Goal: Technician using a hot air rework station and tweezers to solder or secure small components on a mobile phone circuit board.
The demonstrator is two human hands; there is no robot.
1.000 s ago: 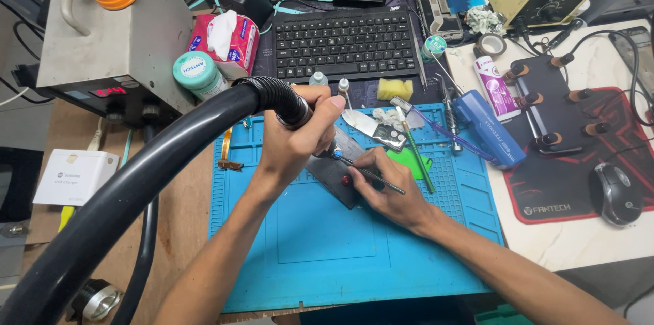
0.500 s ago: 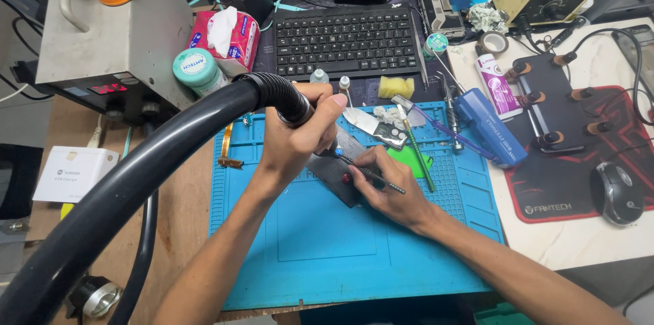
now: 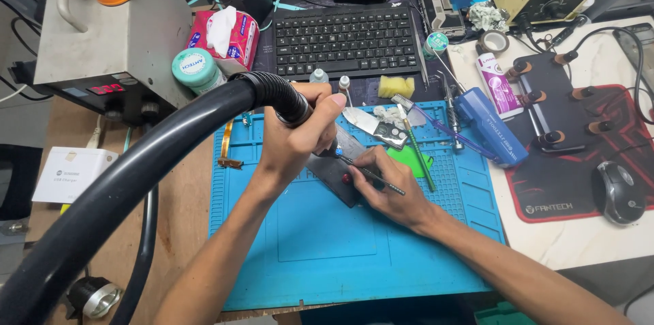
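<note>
Hot-air wand (image 3: pixel 286 103) on its thick black ribbed hose sits in the left hand (image 3: pixel 296 137), fingers wrapped shut around the handle with the thumb laid along the top, which looks meant to steady the nozzle as it points down at the small dark circuit board (image 3: pixel 337 175). That board lies near the middle of the blue silicone work mat (image 3: pixel 327 243), at about 4 o'clock from the left hand. The right hand (image 3: pixel 392 189) rests on the mat at the board's 3 o'clock, fingers pinched closed on thin tweezers (image 3: pixel 371 175) whose tip reaches the board under the nozzle; the planted heel probably keeps the tip from shaking. A black keyboard (image 3: pixel 347 39) lies at 12 o'clock beyond the mat, a computer mouse (image 3: pixel 616 192) far off at 3 o'clock.
</note>
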